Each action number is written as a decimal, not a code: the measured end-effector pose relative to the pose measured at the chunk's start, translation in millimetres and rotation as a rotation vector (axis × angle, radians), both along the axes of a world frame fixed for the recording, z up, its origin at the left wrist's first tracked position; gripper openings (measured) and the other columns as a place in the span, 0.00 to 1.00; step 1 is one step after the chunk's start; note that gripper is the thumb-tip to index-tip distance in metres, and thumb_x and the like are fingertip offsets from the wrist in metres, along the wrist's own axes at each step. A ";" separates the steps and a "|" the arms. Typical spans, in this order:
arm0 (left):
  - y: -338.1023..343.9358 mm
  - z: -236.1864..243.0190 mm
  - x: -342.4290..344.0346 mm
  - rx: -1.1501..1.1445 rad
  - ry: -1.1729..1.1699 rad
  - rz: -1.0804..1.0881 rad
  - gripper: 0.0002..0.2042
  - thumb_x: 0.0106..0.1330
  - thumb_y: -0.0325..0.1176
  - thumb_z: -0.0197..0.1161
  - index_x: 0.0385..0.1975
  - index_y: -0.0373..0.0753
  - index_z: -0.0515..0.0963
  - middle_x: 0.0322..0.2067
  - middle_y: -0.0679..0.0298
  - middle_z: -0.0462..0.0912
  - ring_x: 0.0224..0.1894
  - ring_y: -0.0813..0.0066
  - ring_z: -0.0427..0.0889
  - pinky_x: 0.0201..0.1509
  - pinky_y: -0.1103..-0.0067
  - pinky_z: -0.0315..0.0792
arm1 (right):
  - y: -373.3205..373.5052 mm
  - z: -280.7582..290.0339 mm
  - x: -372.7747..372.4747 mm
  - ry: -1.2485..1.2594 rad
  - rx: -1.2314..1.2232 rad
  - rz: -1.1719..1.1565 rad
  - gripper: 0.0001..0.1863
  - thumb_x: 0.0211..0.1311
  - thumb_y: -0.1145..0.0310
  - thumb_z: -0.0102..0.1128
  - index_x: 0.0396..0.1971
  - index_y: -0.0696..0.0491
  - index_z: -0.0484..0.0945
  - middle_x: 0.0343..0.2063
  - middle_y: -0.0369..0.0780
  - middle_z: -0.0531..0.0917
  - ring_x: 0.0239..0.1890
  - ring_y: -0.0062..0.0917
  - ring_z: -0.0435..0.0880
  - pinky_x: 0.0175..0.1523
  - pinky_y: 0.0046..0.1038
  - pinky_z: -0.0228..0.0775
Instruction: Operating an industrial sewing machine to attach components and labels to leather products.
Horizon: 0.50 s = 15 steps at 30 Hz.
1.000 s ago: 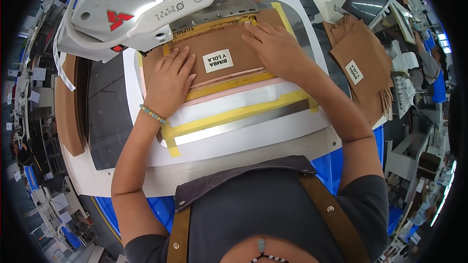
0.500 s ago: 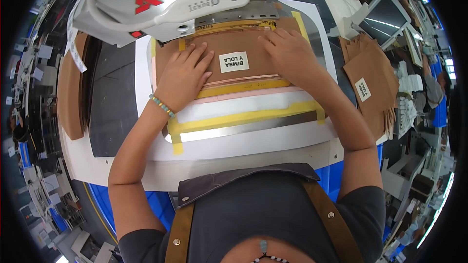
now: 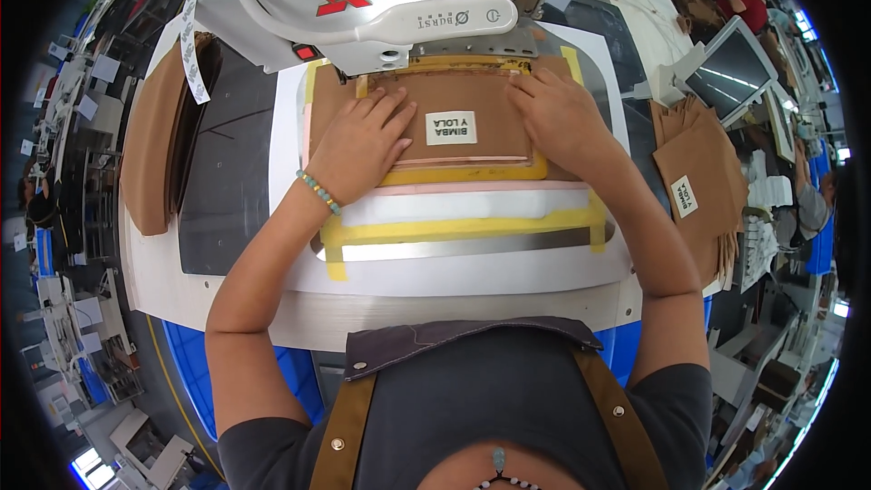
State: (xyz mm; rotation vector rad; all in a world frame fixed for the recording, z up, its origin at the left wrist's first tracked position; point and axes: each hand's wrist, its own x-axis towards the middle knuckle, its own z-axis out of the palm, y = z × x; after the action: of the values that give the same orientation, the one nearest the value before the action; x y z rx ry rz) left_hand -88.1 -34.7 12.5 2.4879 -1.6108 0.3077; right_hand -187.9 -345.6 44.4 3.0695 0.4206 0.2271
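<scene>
A brown panel [image 3: 481,91] with a pale rectangular label [image 3: 451,127] lies flat inside a yellow-edged frame [image 3: 472,173]. My left hand [image 3: 363,141] rests on the panel's left part, fingers stretched out and pointing away from me. On the right side, my right hand [image 3: 562,118] lies over the panel and frame edge, its fingers extended near the far right corner. Neither hand grips anything. The hands cover both side edges of the frame.
A white and grey machine head [image 3: 299,0] hangs just beyond the panel. Folded brown pieces [image 3: 150,145] stand at the left; a stack of labelled brown panels [image 3: 703,163] lies at the right. A tilted screen [image 3: 735,63] is behind that stack. Yellow tape [image 3: 454,231] crosses the near work plate.
The view has shifted, so the machine and panel appear farther right. Both hands stay flat on the panel at nearly the same spots. The panel's near edge now looks straighter along the frame.
</scene>
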 end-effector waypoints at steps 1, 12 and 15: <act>-0.9 -0.2 -0.4 0.015 0.002 -0.001 0.24 0.72 0.36 0.66 0.66 0.36 0.76 0.69 0.53 0.74 0.70 0.51 0.73 0.71 0.61 0.68 | -1.0 -2.0 0.7 -0.002 0.015 0.026 0.20 0.60 0.76 0.60 0.54 0.56 0.83 0.56 0.39 0.85 0.57 0.34 0.81 0.61 0.35 0.77; -20.8 12.8 -15.3 -0.004 0.039 0.131 0.20 0.70 0.33 0.68 0.59 0.34 0.80 0.59 0.52 0.80 0.60 0.52 0.79 0.68 0.63 0.73 | 15.2 -15.9 20.1 -0.224 0.040 0.215 0.06 0.52 0.72 0.67 0.31 0.53 0.86 0.38 0.37 0.86 0.46 0.32 0.83 0.45 0.33 0.79; -26.0 11.0 -21.6 -0.087 0.158 0.072 0.20 0.70 0.32 0.68 0.59 0.35 0.80 0.61 0.52 0.79 0.62 0.51 0.78 0.69 0.62 0.72 | 24.9 -13.6 23.7 -0.073 0.006 0.166 0.13 0.55 0.73 0.66 0.42 0.56 0.86 0.50 0.38 0.87 0.54 0.33 0.82 0.55 0.33 0.79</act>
State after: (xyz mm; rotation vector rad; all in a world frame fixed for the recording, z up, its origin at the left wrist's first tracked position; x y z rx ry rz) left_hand -109.7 -60.7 23.5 2.4417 -1.4189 0.1811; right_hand -164.2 -320.7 30.8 3.0212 0.6721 0.3452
